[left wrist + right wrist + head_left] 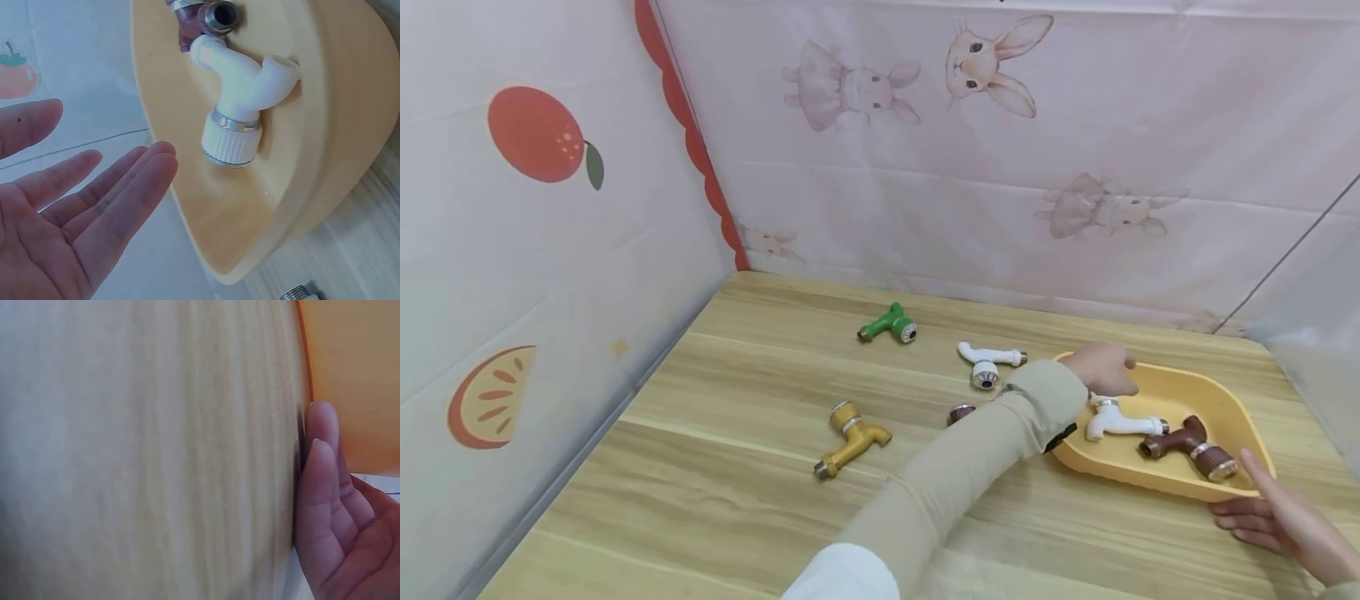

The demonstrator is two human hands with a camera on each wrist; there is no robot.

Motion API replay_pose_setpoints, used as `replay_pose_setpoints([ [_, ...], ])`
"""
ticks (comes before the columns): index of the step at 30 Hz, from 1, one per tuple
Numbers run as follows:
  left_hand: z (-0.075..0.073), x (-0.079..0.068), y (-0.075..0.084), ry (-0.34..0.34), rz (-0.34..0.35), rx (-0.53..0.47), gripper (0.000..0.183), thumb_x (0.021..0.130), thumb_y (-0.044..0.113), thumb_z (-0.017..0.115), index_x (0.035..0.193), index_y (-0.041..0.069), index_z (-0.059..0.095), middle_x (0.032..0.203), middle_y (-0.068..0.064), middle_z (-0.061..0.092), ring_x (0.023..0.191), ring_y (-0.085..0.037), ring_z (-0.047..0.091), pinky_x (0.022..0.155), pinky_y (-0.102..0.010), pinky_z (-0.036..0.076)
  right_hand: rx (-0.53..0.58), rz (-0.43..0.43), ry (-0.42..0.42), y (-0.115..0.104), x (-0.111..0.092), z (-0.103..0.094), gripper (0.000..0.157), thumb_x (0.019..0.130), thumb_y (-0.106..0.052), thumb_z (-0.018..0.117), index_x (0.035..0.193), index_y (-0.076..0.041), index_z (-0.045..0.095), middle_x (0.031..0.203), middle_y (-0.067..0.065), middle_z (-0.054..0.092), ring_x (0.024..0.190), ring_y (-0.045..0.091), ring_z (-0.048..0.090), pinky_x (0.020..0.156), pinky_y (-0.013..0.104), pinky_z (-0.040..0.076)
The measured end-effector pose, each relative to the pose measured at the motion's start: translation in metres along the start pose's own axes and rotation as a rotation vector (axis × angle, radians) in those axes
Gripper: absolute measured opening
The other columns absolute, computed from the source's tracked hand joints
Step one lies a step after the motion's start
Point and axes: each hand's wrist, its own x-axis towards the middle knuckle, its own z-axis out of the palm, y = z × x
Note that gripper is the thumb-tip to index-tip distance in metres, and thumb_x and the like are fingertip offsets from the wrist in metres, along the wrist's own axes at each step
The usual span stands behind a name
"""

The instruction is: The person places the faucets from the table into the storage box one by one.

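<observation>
A yellow plastic basin [1195, 385] on the wooden table holds a white faucet [1123, 423] and a dark brown faucet [1202, 454]. Over the basin's left end is my left hand [1105, 368]; in the left wrist view its fingers [125, 200] are extended, apart from the white faucet's ribbed knob [231, 140], with nothing in them. At the near right corner of the basin, my right hand [1288, 521] lays its thumb by the rim. Its nearly straight fingers [319, 487] touch the outer wall, low by the tabletop.
Left of the basin lie a white faucet [985, 358], a green faucet [891, 323] and a yellow faucet [853, 437]. A brown ribbed knob [960, 413] shows beside the left sleeve, which hides the rest. Printed sheets [880, 167] stand behind and beside the table.
</observation>
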Motion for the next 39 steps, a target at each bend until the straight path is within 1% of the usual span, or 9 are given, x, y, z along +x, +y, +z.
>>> replay_pose_setpoints([
  [1,-0.001,-0.001,0.0,0.0,0.001,-0.013,0.042,0.091,0.03,0.055,0.132,0.029,0.047,0.127,0.02,0.046,0.08,0.002,0.054,0.066,-0.014,0.044,-0.003,-0.004,-0.004,-0.001,0.0,0.0,0.097,0.091,-0.06,0.007,0.124,0.029,-0.013,0.096,0.02,0.065,0.086,0.024,0.064,0.078,0.037,0.051],
  [3,-0.003,-0.003,0.0,-0.005,0.0,-0.04,0.043,0.09,0.031,0.056,0.132,0.03,0.046,0.127,0.021,0.045,0.058,-0.001,0.047,0.055,-0.016,0.045,-0.002,-0.001,0.005,-0.003,-0.002,0.0,0.096,0.091,-0.06,0.007,0.125,0.027,-0.014,0.095,0.018,0.065,0.085,0.024,0.065,0.077,0.037,0.051],
  [6,-0.006,-0.008,0.0,-0.009,0.007,-0.07,0.044,0.09,0.031,0.056,0.133,0.03,0.045,0.128,0.021,0.044,0.043,-0.004,0.037,0.048,-0.018,0.046,-0.002,-0.009,0.002,-0.006,-0.002,-0.002,0.095,0.091,-0.059,0.007,0.125,0.026,-0.017,0.094,0.018,0.065,0.085,0.024,0.065,0.077,0.037,0.051],
  [8,-0.009,-0.011,0.0,-0.006,0.021,-0.078,0.044,0.09,0.03,0.057,0.133,0.029,0.046,0.128,0.02,0.044,0.043,-0.004,0.038,0.048,-0.017,0.046,0.0,-0.009,0.005,-0.007,-0.003,-0.002,0.095,0.091,-0.059,0.007,0.125,0.025,-0.018,0.093,0.017,0.065,0.084,0.024,0.065,0.077,0.037,0.051],
  [13,-0.016,-0.02,-0.005,0.009,0.077,-0.096,0.041,0.09,0.029,0.058,0.129,0.024,0.05,0.125,0.016,0.048,0.054,-0.004,0.052,0.05,-0.016,0.047,-0.003,-0.021,-0.002,-0.007,-0.003,-0.004,0.093,0.091,-0.058,0.006,0.124,0.025,-0.02,0.093,0.018,0.065,0.084,0.024,0.065,0.077,0.037,0.051],
  [19,-0.02,-0.028,-0.019,0.026,0.142,-0.075,0.036,0.09,0.028,0.058,0.124,0.018,0.053,0.103,0.01,0.057,0.061,-0.004,0.056,0.051,-0.017,0.047,-0.001,-0.018,-0.007,-0.006,-0.003,-0.003,0.094,0.091,-0.058,0.006,0.124,0.026,-0.019,0.094,0.019,0.065,0.084,0.024,0.065,0.077,0.037,0.051],
  [24,-0.02,-0.031,-0.032,0.025,0.195,-0.097,0.031,0.09,0.026,0.058,0.119,0.014,0.057,0.081,0.006,0.06,0.062,-0.006,0.058,0.05,-0.017,0.047,-0.004,-0.022,-0.007,-0.005,-0.003,-0.003,0.094,0.091,-0.058,0.006,0.124,0.026,-0.019,0.093,0.019,0.065,0.084,0.024,0.065,0.077,0.036,0.051],
  [26,-0.02,-0.033,-0.037,0.029,0.214,-0.113,0.031,0.09,0.026,0.058,0.118,0.013,0.057,0.077,0.005,0.06,0.061,-0.007,0.058,0.049,-0.017,0.046,-0.003,-0.022,-0.005,-0.004,-0.003,-0.003,0.093,0.091,-0.058,0.006,0.124,0.026,-0.019,0.093,0.019,0.065,0.084,0.024,0.065,0.077,0.036,0.051],
  [39,-0.029,-0.058,-0.065,0.09,0.295,-0.226,0.028,0.089,0.02,0.058,0.114,0.006,0.057,0.089,0.004,0.061,0.069,-0.001,0.058,0.057,-0.012,0.046,0.008,0.011,0.013,-0.005,-0.003,0.003,0.096,0.09,-0.06,0.007,0.125,0.026,-0.018,0.091,0.018,0.066,0.083,0.024,0.065,0.076,0.037,0.051],
])
